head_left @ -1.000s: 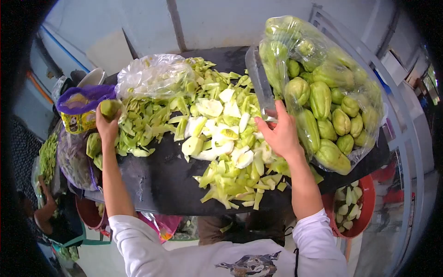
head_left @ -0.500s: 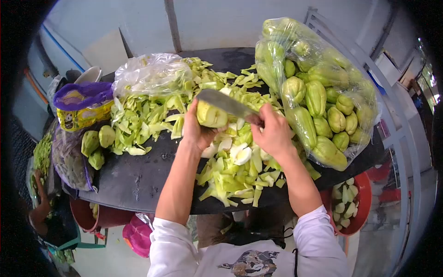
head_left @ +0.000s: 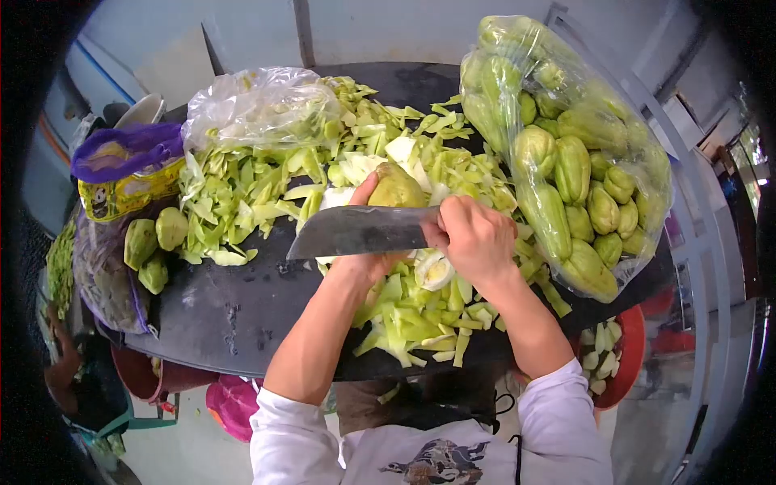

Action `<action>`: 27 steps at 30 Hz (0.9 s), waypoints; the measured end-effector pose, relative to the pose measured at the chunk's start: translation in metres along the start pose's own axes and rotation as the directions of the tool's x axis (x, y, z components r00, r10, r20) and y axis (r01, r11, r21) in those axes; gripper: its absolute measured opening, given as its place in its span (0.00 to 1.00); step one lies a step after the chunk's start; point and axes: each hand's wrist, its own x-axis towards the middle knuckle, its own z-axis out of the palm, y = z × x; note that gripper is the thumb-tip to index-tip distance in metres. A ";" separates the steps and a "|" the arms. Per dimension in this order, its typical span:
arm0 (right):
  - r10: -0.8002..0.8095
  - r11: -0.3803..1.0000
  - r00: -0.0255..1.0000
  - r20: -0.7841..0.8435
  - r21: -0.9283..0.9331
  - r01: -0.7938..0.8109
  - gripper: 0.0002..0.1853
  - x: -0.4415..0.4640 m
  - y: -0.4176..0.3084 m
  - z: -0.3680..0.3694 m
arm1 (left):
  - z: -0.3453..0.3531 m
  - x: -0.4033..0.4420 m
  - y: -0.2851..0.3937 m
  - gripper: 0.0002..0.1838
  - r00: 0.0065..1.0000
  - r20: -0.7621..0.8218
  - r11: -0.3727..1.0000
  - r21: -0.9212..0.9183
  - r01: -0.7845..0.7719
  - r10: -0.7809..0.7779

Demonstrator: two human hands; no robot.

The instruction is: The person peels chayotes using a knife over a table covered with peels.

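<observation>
My left hand (head_left: 364,263) is closed around a chayote (head_left: 397,187), partly hidden behind the blade. In my right hand (head_left: 477,238) is the handle of a broad knife (head_left: 356,229), its blade lying level across the front of the chayote and pointing left. Whether the edge touches the chayote I cannot tell. Under both hands spreads a heap of pale green peelings (head_left: 420,303), with a cut white piece (head_left: 434,271) on top.
A clear plastic bag of whole chayotes (head_left: 572,170) stands at the right. Several loose chayotes (head_left: 141,244) sit left beside a purple mesh bag (head_left: 109,275). Another plastic bag (head_left: 263,109) lies on peelings behind. Below the table's right edge, a red bucket (head_left: 633,356) holds pale pieces.
The knife has come down and left from the chayote's top to in front of it, its blade now level. The chayote has turned and sits slightly farther right in my left hand.
</observation>
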 end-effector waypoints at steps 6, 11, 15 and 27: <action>0.030 0.999 1.000 0.006 0.029 -0.030 0.16 -0.001 0.011 0.002 | 0.010 -0.019 0.003 0.26 0.993 -0.096 0.998 0.038 -0.057 0.060; 0.062 0.998 0.992 0.112 0.004 -0.062 0.13 -0.005 0.020 0.002 | 0.011 -0.020 0.013 0.27 0.990 -0.080 0.992 0.036 -0.117 0.120; -0.005 0.994 1.000 0.015 0.106 0.003 0.13 -0.001 0.008 -0.002 | -0.003 -0.012 0.002 0.28 0.997 0.033 0.991 0.112 -0.074 0.071; 0.052 0.989 0.996 0.068 0.135 -0.061 0.12 -0.005 0.021 -0.002 | -0.008 -0.010 -0.002 0.28 0.983 0.001 0.972 0.146 -0.182 0.184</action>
